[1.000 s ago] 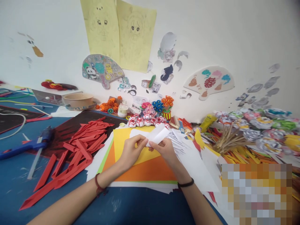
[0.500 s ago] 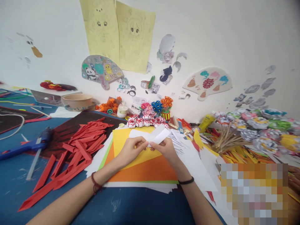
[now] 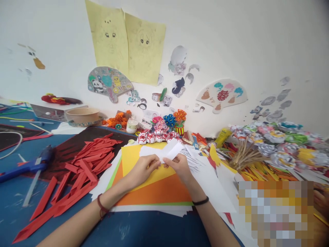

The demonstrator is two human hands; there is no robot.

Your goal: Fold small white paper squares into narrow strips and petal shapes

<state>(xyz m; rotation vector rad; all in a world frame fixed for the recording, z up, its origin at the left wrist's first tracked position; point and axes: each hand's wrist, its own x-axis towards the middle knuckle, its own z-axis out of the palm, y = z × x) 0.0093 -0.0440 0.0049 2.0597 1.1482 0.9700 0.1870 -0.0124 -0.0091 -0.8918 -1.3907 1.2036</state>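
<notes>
At twelve o'clock, over the yellow sheet [image 3: 132, 156], my left hand [image 3: 144, 168] and right hand [image 3: 180, 168] pinch the paper [image 3: 159, 151]. Its folded side's long axis points between one and two. It is plain white. At one, a striped pot [image 3: 180, 130] holds orange flowers [image 3: 180, 116]; at ten, a bowl [image 3: 82, 117], contents hidden.

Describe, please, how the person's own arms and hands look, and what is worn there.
The left hand and right hand wear no gloves, and no sleeves show. A thin dark-red cord-like bracelet circles the left wrist; a plain black band circles the right.
</notes>
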